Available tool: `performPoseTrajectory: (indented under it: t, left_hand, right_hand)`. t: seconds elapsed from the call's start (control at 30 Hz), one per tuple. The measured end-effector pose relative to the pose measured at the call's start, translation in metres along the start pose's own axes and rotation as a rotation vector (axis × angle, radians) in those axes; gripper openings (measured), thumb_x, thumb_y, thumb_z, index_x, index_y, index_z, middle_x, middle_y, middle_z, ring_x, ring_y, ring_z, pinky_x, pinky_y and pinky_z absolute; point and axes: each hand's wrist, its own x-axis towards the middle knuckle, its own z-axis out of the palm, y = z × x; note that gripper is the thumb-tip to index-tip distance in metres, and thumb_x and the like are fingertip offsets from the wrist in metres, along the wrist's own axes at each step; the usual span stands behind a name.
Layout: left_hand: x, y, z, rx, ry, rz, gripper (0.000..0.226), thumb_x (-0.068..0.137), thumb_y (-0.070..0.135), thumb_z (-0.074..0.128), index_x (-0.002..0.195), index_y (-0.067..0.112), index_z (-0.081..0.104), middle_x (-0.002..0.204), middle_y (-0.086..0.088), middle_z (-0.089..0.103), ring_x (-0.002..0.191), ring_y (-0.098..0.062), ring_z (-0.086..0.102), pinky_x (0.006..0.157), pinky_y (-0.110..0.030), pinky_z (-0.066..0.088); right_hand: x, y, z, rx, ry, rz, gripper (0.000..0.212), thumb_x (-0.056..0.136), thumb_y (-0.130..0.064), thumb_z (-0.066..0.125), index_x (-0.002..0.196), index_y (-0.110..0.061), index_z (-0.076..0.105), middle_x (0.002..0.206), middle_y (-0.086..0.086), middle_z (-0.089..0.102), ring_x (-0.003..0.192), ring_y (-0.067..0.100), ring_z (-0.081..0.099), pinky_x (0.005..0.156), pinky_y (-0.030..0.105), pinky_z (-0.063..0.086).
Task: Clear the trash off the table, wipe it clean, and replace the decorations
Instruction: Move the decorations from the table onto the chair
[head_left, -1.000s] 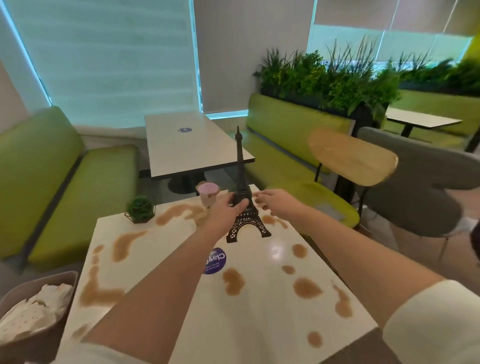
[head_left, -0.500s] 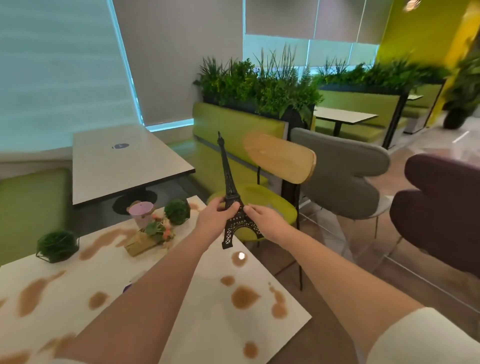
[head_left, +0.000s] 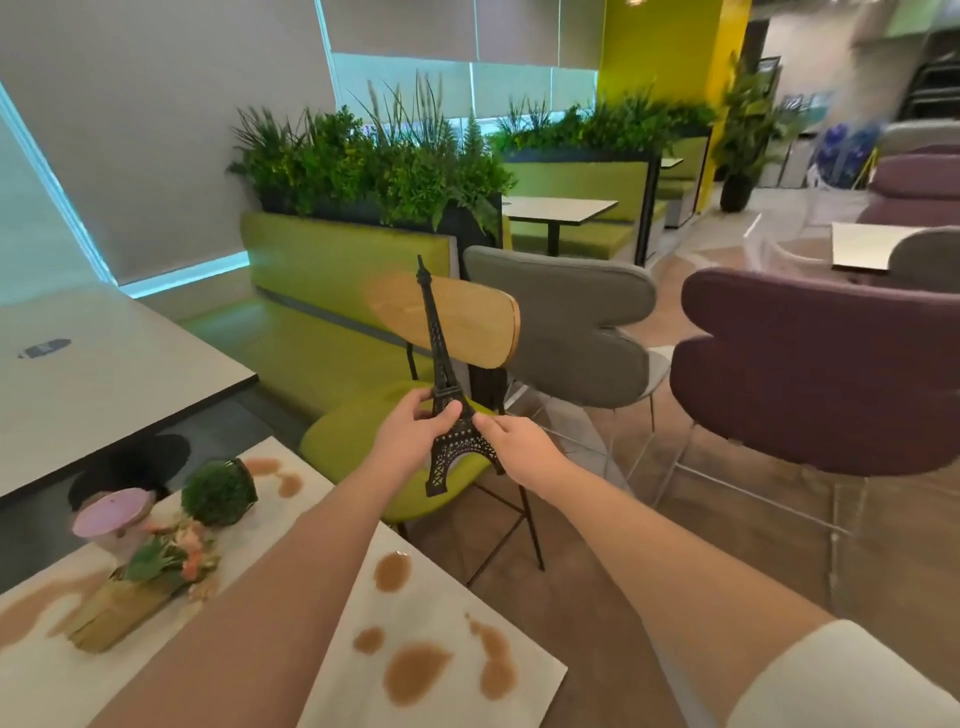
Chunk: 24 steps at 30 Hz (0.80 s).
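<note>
Lower edge of frame cuts off both forearms and the near part of the white bench (head_left: 441, 613); left forearm covers the bench's middle. Pink-topped cup (head_left: 111, 522) at left is blurred, its body partly behind the flower piece (head_left: 150, 582), which lies low on the bench, detail soft. Round green plant ball (head_left: 218, 491) in a dark wire frame sits near the far bench corner. Brown spill patches (head_left: 415, 673) spread over the bench, lower centre and far left. Black Eiffel tower model (head_left: 441, 384) is at frame centre, upright, held off the bench past its far edge, over the green chair seat (head_left: 353, 431); lattice legs, thin spire. Left hand (head_left: 410, 436) grips its mid section, thumb across the front. Right hand (head_left: 511, 444) pinches the lower right side; its fingertips are hidden behind the tower.
</note>
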Motion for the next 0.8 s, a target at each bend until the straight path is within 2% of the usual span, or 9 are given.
performPoseTrajectory:
  t: [0.17,0.23,0.33,0.43,0.5,0.6,0.7,0.8]
  left_hand:
    - [0.041,0.0,0.028,-0.052,0.009,-0.038,0.055,0.085,0.044,0.07,0.132,0.023,0.051,0.119,-0.006,0.064,0.102,-0.023,0.066,0.095,-0.046,0.051]
    - [0.064,0.003,0.041,-0.062,0.032,-0.044,0.053,0.085,0.043,0.07,0.131,0.023,0.051,0.118,-0.005,0.064,0.1,-0.022,0.066,0.093,-0.041,0.052]
    - [0.095,0.009,0.056,-0.067,0.083,-0.037,0.047,0.087,0.04,0.069,0.128,0.025,0.052,0.114,-0.001,0.065,0.099,-0.02,0.064,0.082,-0.034,0.048]
    - [0.123,0.015,0.074,-0.083,0.136,-0.058,0.047,0.086,0.042,0.07,0.127,0.027,0.053,0.116,0.0,0.065,0.104,-0.02,0.064,0.094,-0.04,0.049]
    - [0.138,0.017,0.088,-0.099,0.173,-0.077,0.046,0.086,0.039,0.071,0.127,0.025,0.054,0.117,-0.001,0.065,0.104,-0.02,0.064,0.097,-0.04,0.048]
    - [0.155,0.018,0.105,-0.104,0.248,-0.094,0.046,0.087,0.035,0.07,0.128,0.022,0.054,0.115,-0.002,0.066,0.095,-0.017,0.062,0.092,-0.037,0.047]
    - [0.164,0.013,0.115,-0.14,0.28,-0.124,0.046,0.086,0.036,0.071,0.126,0.021,0.055,0.118,-0.004,0.066,0.101,-0.02,0.065,0.095,-0.04,0.048]
    - [0.171,0.006,0.121,-0.137,0.353,-0.173,0.045,0.088,0.029,0.07,0.128,0.017,0.054,0.119,-0.006,0.064,0.103,-0.021,0.063,0.085,-0.031,0.046]
  right_hand:
    - [0.035,0.015,-0.028,-0.045,0.004,0.006,0.049,0.103,-0.039,0.039,0.121,-0.001,0.064,0.117,0.017,0.067,0.11,0.029,0.06,0.093,0.041,0.046]
    - [0.057,0.021,-0.042,-0.056,0.0,-0.008,0.046,0.103,-0.039,0.042,0.12,-0.002,0.064,0.118,0.013,0.067,0.109,0.026,0.06,0.086,0.036,0.047]
    - [0.091,0.03,-0.061,-0.05,-0.002,-0.021,0.04,0.101,-0.04,0.046,0.122,-0.01,0.064,0.117,0.006,0.066,0.107,0.019,0.059,0.077,0.026,0.039]
    - [0.129,0.042,-0.081,-0.047,-0.03,-0.047,0.039,0.1,-0.041,0.048,0.121,-0.013,0.066,0.115,0.006,0.068,0.107,0.02,0.06,0.083,0.029,0.044]
    - [0.152,0.052,-0.093,-0.076,-0.068,-0.062,0.039,0.1,-0.041,0.047,0.121,-0.013,0.067,0.115,0.006,0.068,0.108,0.021,0.06,0.088,0.032,0.046]
    - [0.182,0.066,-0.103,-0.129,-0.143,-0.068,0.04,0.101,-0.041,0.046,0.123,-0.014,0.065,0.119,0.005,0.067,0.111,0.022,0.059,0.094,0.035,0.047]
    - [0.201,0.077,-0.102,-0.127,-0.158,-0.075,0.039,0.099,-0.045,0.047,0.121,-0.019,0.066,0.118,0.002,0.068,0.112,0.022,0.06,0.096,0.039,0.047]
    - [0.221,0.088,-0.093,-0.145,-0.212,-0.079,0.039,0.098,-0.048,0.047,0.12,-0.022,0.067,0.118,0.003,0.068,0.113,0.025,0.059,0.098,0.043,0.046]
